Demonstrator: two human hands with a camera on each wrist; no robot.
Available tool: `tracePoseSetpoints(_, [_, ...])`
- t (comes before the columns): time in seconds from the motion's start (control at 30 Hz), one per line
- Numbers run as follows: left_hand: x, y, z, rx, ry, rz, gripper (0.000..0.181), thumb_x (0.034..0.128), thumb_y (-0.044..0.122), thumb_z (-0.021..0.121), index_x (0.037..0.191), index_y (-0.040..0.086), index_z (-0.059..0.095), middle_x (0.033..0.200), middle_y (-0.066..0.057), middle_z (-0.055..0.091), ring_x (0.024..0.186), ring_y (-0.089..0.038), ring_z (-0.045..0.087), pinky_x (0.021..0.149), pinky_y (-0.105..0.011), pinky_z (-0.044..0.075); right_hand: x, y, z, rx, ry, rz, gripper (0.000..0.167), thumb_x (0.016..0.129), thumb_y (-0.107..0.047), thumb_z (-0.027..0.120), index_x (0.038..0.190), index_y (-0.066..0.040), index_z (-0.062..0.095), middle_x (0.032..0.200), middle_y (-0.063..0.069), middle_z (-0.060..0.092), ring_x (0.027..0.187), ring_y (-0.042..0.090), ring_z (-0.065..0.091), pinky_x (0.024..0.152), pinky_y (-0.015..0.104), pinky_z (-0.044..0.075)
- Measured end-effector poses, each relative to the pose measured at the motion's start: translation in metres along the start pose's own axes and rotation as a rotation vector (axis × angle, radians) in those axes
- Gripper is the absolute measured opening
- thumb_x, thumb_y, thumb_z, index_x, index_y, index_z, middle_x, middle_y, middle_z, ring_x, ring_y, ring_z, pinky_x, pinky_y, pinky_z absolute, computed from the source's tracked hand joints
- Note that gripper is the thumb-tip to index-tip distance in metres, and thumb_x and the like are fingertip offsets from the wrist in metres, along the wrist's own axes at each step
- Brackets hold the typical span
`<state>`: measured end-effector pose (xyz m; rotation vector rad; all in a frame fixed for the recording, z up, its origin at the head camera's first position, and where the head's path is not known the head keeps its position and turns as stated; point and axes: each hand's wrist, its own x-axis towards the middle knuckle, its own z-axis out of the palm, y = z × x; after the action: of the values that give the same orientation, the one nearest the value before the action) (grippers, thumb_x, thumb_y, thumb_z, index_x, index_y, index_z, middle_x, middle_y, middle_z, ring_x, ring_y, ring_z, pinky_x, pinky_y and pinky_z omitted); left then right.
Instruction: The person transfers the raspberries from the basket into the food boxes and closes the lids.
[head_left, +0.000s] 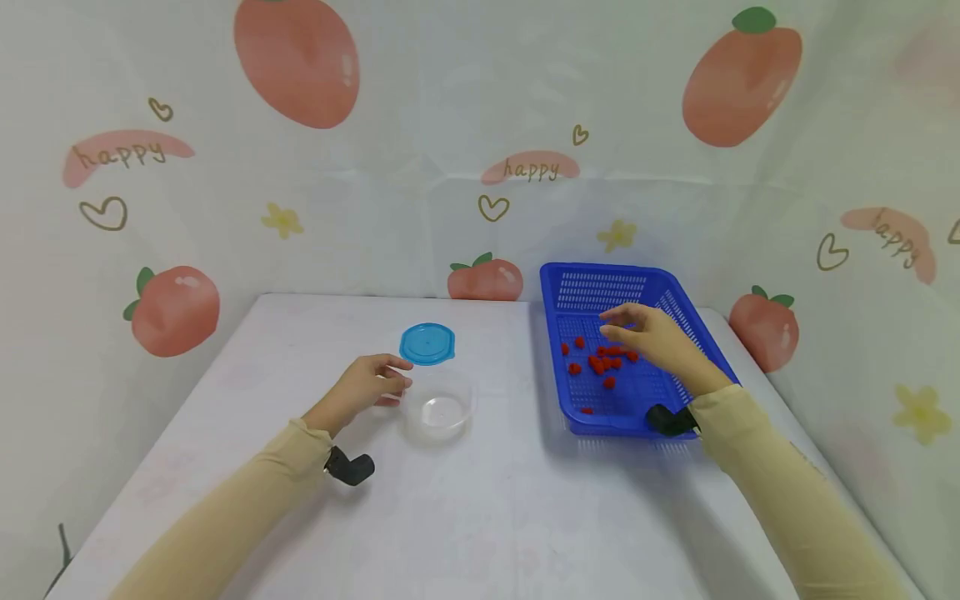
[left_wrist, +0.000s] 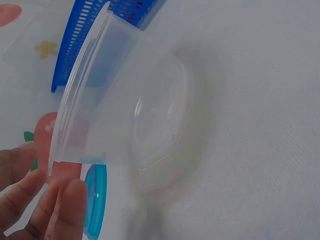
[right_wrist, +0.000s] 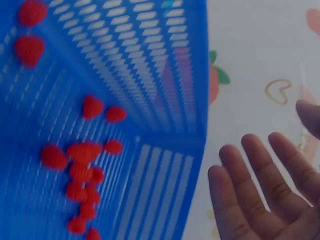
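A clear plastic tub [head_left: 438, 408] stands uncovered on the table. Just left of it is my left hand [head_left: 367, 383], its fingers relaxed beside the rim; whether they touch it I cannot tell. The left wrist view shows the tub [left_wrist: 125, 100] from the side, with fingertips [left_wrist: 72, 197] close to its lip. On the right, small red berry-like pieces [head_left: 609, 382] lie scattered in a blue basket [head_left: 558, 367]. Over this basket hovers my right hand [head_left: 648, 333], holding nothing. Its fingers [right_wrist: 275, 187] are extended and spread in the right wrist view.
A round blue lid [head_left: 427, 344] lies flat just behind the tub. The white-covered table [head_left: 510, 500] meets a printed cloth backdrop [head_left: 420, 150] behind it. The basket's raised, slotted walls [right_wrist: 165, 65] surround the red pieces.
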<state>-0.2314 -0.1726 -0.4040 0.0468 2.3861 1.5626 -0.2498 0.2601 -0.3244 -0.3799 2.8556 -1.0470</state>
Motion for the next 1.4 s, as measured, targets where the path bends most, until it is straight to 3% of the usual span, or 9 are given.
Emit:
tracePoseSetpoints(0.13, [-0.001,-0.001,0.001,-0.012,0.005,-0.042,0.042,0.0907,0.006,0.065,0.129,-0.005,0.054,0.100,-0.013,0.061,0.087,-0.020,0.064,0.075,-0.031,0.060,0.004,0.002,-0.007,0.019,-0.032,0.029,0.047,0.096,-0.041,0.056,0.130,-0.007,0.057,0.120,0.019,0.063,0.107,0.032,0.061,0.090,0.045,0.053])
tracePoseSetpoints(0.33, [-0.001,-0.003,0.002,-0.023,0.007,-0.059,0.041,0.0899,0.006,0.067,0.129,-0.003,0.056,0.097,-0.010,0.061,0.088,-0.022,0.064,0.073,-0.029,0.060,0.013,0.008,-0.013,0.057,-0.061,0.037,0.045,0.096,-0.034,0.059,0.128,-0.003,0.056,0.113,0.019,0.064,0.095,0.024,0.067,0.082,0.034,0.059])
tracePoseSetpoints(0.6, [-0.002,-0.003,0.003,-0.061,-0.016,-0.044,0.043,0.0873,0.003,0.068,0.128,-0.004,0.056,0.091,-0.007,0.061,0.078,-0.018,0.064,0.072,-0.028,0.060,0.028,0.023,-0.015,0.114,-0.110,0.056,0.044,0.096,-0.032,0.060,0.128,-0.002,0.056,0.113,0.020,0.062,0.098,0.026,0.067,0.088,0.044,0.057])
tracePoseSetpoints(0.8, [-0.003,-0.002,0.002,-0.066,-0.016,-0.038,0.044,0.0874,0.003,0.068,0.128,-0.005,0.055,0.091,-0.007,0.063,0.076,-0.015,0.064,0.071,-0.026,0.060,0.033,0.030,-0.014,0.135,-0.154,0.086,0.043,0.094,-0.030,0.064,0.126,-0.001,0.057,0.113,0.020,0.062,0.096,0.022,0.067,0.089,0.041,0.057])
tracePoseSetpoints(1.1, [-0.004,0.000,0.002,-0.057,-0.018,-0.029,0.043,0.0869,0.002,0.068,0.127,-0.006,0.056,0.092,-0.008,0.063,0.073,-0.011,0.064,0.070,-0.026,0.060,0.036,0.049,-0.013,0.134,-0.312,0.142,0.039,0.092,-0.018,0.066,0.122,0.006,0.057,0.116,0.019,0.064,0.106,0.034,0.062,0.097,0.049,0.051])
tracePoseSetpoints(1.4, [-0.002,-0.001,0.001,-0.065,-0.021,-0.018,0.042,0.0857,0.001,0.068,0.124,-0.010,0.057,0.088,-0.008,0.061,0.071,-0.011,0.063,0.069,-0.025,0.059,0.043,0.060,-0.005,0.124,-0.464,0.245,0.035,0.092,-0.013,0.065,0.119,0.007,0.056,0.112,0.015,0.061,0.106,0.030,0.059,0.097,0.050,0.051])
